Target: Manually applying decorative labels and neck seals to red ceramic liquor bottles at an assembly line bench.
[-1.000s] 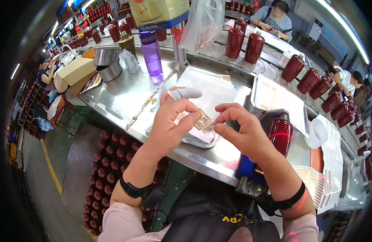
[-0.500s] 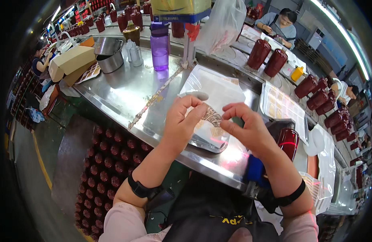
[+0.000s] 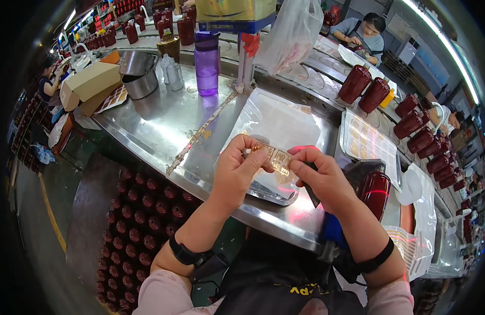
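A small gold-printed label is stretched between my two hands above a metal tray lined with white sheets. My left hand pinches its left end between thumb and fingers. At the opposite end, my right hand closes thumb and forefinger on it. A dark flat piece shows below my right fingers; whether they hold it I cannot tell. Right of that hand, a dark red glass bottle lies tilted at a blue-and-black fixture, with a red light line across it.
A purple water bottle, metal pots and small clear bottles stand on the steel bench. A second tray of labels lies at the right. Beyond run red bottles on a conveyor. Crated bottles fill the lower left.
My right hand has moved in and taken the label's right end. The label has turned from dark to shiny gold in the light. Bottles on the conveyor have shifted right.
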`<state>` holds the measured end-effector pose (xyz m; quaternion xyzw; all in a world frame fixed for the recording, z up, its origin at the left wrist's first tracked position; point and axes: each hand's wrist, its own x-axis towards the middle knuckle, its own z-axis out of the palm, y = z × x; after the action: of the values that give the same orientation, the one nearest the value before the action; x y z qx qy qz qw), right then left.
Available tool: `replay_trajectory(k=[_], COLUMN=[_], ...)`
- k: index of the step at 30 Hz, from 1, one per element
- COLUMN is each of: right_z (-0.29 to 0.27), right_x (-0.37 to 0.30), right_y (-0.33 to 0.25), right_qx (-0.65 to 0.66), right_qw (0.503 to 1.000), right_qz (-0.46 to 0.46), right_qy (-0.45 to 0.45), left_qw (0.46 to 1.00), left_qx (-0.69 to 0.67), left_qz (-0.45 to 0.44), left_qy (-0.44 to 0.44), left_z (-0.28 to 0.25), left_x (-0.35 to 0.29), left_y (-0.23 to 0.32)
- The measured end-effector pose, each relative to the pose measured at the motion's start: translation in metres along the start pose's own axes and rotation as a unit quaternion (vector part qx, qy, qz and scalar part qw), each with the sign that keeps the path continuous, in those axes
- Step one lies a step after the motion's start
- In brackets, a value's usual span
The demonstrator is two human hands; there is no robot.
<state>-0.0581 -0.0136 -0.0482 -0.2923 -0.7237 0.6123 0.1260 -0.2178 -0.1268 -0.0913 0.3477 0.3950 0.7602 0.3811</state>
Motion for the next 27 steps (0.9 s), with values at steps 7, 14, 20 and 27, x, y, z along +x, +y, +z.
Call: replay_trajectory(k=[7,14,20,27], right_z=[-0.002,0.003,0.005,-0.004], right_x=[0.008,0.008,0.011,0.012], right_y=[-0.001,-0.012,-0.003,-0.015], right_qx=[0.013,-0.055,-0.037,-0.228], right_qw=[1.000,0.995,0.995,0.959], right_qz=[-0.024,-0.067,-0.081,-0.164], right_qy=[0.004,-0.042,-0.048,-0.034], left_qw=[0.995,0.996,0.994,0.982], left_qx=[0.092,0.064,0.082,0.165], left_qz=[0.041,0.055,0.059,0.086], left_qy=[0.003,-0.035,-0.033,-0.019], left_z=[-0.006,-0.010,-0.012,-0.016], left_x=[-0.005,-0.009,-0.011,-0.006], left_y=[-0.002,0.000,0.000,-0.003])
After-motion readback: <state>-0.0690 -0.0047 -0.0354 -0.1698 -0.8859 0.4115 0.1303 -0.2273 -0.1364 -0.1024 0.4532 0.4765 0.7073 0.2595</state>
